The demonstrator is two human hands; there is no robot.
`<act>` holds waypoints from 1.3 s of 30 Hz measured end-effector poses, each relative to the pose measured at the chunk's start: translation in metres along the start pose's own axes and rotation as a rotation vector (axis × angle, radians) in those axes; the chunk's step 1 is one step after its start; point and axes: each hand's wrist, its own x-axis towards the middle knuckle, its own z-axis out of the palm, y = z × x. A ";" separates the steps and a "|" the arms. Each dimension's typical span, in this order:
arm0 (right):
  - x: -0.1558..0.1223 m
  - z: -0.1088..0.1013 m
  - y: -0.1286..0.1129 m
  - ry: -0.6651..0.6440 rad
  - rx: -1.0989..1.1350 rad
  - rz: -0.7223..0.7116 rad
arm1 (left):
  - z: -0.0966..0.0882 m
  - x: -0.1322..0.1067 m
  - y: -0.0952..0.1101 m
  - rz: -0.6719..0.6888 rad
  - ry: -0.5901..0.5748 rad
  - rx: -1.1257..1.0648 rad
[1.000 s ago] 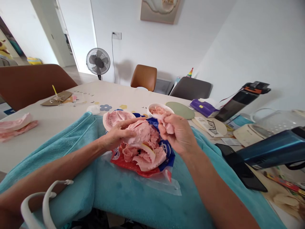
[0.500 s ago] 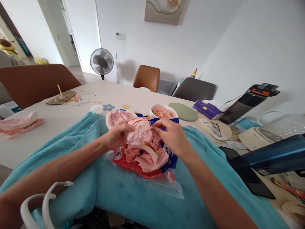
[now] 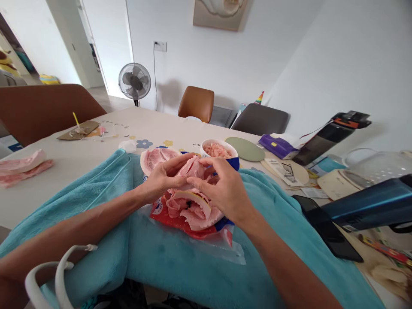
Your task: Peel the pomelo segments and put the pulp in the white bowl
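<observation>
Both hands close around a pink pomelo (image 3: 192, 168) over the middle of the lap. My left hand (image 3: 162, 178) grips its left side, the thumb along the near edge. From the right, my right hand (image 3: 222, 186) holds it with thumb and fingers curved, covering part of the fruit. Under them, torn pomelo peel (image 3: 199, 214) and pink membrane lie on a red and blue plastic bag (image 3: 189, 227). A thick hollow half of rind (image 3: 154, 159) rests just beyond my left hand. Behind the hands stands a white bowl (image 3: 203, 150) of pink pomelo flesh (image 3: 218, 150).
A teal towel (image 3: 180, 266) covers my lap and the table's near edge. More peel (image 3: 24, 167) lies at far left. On the right are a phone (image 3: 325, 227), a blue bottle (image 3: 370, 206), a dark bottle (image 3: 322, 139), glasses (image 3: 288, 170) and a green mat (image 3: 244, 149).
The pomelo has been turned between my hands. My right hand has moved left from a pinch at its edge to a wider hold around it. The view has shifted slightly.
</observation>
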 end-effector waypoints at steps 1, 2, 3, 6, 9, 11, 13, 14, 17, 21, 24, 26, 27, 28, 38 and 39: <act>0.000 0.000 0.000 -0.003 0.016 0.007 | 0.000 -0.001 0.001 0.012 -0.004 0.025; 0.000 0.000 0.000 -0.014 0.044 0.013 | 0.001 -0.002 0.001 0.020 -0.005 0.051; 0.001 -0.001 0.000 -0.028 0.074 0.019 | 0.002 -0.002 0.002 0.025 -0.002 0.080; 0.000 -0.002 -0.002 -0.043 0.080 0.028 | 0.004 -0.004 0.003 0.026 0.015 0.166; 0.000 0.002 -0.003 0.015 -0.027 -0.015 | 0.007 -0.005 0.003 0.076 0.019 0.210; -0.001 0.006 -0.002 0.062 -0.072 -0.065 | 0.008 -0.006 0.002 0.105 0.024 0.230; -0.001 0.010 0.000 0.100 -0.097 -0.105 | 0.009 -0.007 0.001 0.113 0.035 0.256; -0.001 0.011 0.002 0.122 -0.108 -0.116 | 0.009 -0.007 0.000 0.116 0.039 0.271; 0.000 0.013 0.006 0.173 -0.123 -0.121 | 0.008 -0.007 -0.004 0.165 0.032 0.312; 0.002 0.008 0.007 0.155 -0.075 -0.109 | 0.007 -0.005 -0.004 0.180 0.003 0.275; 0.003 0.001 0.005 0.095 0.065 -0.071 | 0.008 -0.005 0.001 0.151 -0.038 0.219; 0.003 -0.005 0.004 0.023 0.187 -0.030 | 0.009 -0.005 0.004 0.148 -0.075 0.219; 0.003 -0.009 0.004 -0.026 0.236 -0.014 | 0.009 -0.005 0.005 0.156 -0.090 0.231; 0.003 -0.012 0.004 -0.075 0.270 -0.004 | 0.009 -0.006 0.006 0.172 -0.104 0.250; 0.006 -0.033 0.006 -0.280 0.159 -0.111 | 0.001 -0.007 0.007 0.411 -0.200 0.771; 0.006 -0.034 0.006 -0.295 0.137 -0.125 | 0.001 -0.007 0.007 0.430 -0.208 0.831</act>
